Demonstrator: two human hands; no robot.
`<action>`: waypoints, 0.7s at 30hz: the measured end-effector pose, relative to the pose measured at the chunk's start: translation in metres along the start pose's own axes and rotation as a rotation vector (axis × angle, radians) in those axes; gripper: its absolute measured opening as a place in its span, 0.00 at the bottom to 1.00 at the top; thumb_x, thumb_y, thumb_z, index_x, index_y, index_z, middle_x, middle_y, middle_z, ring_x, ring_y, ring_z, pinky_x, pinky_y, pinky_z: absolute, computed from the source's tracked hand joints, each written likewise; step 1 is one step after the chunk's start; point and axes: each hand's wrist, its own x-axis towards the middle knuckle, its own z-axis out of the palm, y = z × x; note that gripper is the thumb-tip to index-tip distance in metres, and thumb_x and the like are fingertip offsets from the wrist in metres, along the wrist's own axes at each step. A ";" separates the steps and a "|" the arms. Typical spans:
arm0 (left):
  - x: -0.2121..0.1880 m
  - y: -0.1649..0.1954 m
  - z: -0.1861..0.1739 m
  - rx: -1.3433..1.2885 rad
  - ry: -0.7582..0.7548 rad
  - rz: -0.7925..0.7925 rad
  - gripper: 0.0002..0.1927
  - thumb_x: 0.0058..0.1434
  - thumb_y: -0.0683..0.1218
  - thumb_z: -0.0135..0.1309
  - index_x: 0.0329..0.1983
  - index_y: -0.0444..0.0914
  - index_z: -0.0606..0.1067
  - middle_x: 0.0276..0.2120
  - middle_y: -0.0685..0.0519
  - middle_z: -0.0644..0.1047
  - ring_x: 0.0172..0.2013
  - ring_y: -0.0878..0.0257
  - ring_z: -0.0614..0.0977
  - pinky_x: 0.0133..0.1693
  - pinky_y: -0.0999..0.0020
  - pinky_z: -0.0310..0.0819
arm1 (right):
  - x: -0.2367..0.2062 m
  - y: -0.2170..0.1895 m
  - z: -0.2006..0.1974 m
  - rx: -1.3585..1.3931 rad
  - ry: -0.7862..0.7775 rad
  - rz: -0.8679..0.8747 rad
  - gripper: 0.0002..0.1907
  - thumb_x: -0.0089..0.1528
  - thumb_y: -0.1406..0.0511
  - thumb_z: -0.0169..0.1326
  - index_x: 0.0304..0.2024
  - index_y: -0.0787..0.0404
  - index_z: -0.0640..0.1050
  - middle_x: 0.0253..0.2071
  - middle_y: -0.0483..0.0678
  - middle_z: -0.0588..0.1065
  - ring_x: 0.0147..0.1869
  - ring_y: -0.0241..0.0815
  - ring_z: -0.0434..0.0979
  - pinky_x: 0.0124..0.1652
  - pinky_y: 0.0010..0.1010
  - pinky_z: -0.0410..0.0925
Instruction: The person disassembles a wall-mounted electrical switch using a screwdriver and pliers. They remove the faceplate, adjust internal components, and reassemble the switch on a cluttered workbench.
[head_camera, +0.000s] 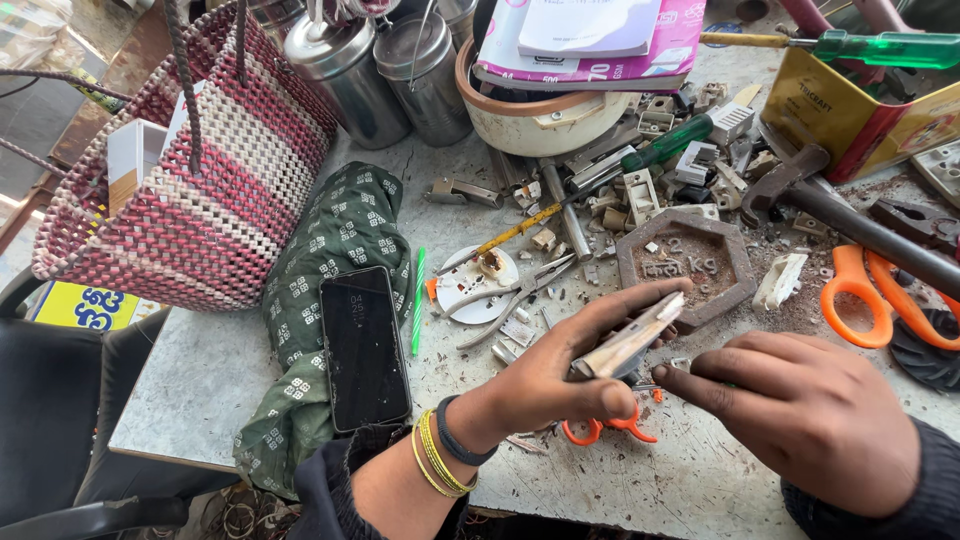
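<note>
My left hand (560, 375) grips a flat, off-white plastic switch part (630, 340), held edge-up over the worn tabletop (200, 380). My right hand (810, 415) is closed into a fist just to the right of it, its fingertips near the part's lower end; whatever it holds is hidden by the fingers. A small orange-handled tool (610, 428) lies on the table just below my left hand. Long-nose pliers (515, 298) lie a little to the upper left, beside a round white disc (480, 275).
A black phone (363, 345) rests on a green patterned cloth (340, 260). A red-and-white woven basket (190, 190) stands at left. A hexagonal iron weight (690, 265), orange scissors (880, 295), a hammer (850, 225), screwdrivers, a bowl (520, 120), metal canisters and scattered switch parts crowd the back.
</note>
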 end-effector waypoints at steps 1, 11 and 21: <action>-0.001 -0.003 0.000 -0.098 -0.007 -0.021 0.61 0.52 0.75 0.64 0.78 0.37 0.56 0.68 0.45 0.66 0.68 0.56 0.68 0.65 0.56 0.63 | 0.000 0.001 0.002 0.038 0.016 0.005 0.26 0.52 0.67 0.60 0.55 0.48 0.82 0.42 0.38 0.79 0.42 0.41 0.79 0.39 0.35 0.71; 0.001 -0.033 -0.008 -0.298 0.071 0.073 0.60 0.58 0.73 0.64 0.79 0.30 0.57 0.56 0.47 0.72 0.60 0.62 0.72 0.68 0.65 0.66 | 0.005 0.004 0.014 0.278 0.059 0.197 0.23 0.55 0.68 0.62 0.53 0.47 0.84 0.42 0.40 0.80 0.41 0.39 0.82 0.37 0.30 0.72; 0.014 -0.043 0.001 -0.543 0.223 0.148 0.60 0.58 0.73 0.62 0.81 0.35 0.54 0.58 0.49 0.70 0.60 0.61 0.72 0.64 0.63 0.69 | 0.017 0.001 0.016 0.470 0.085 0.354 0.20 0.57 0.70 0.62 0.51 0.52 0.85 0.39 0.41 0.80 0.38 0.34 0.79 0.35 0.25 0.73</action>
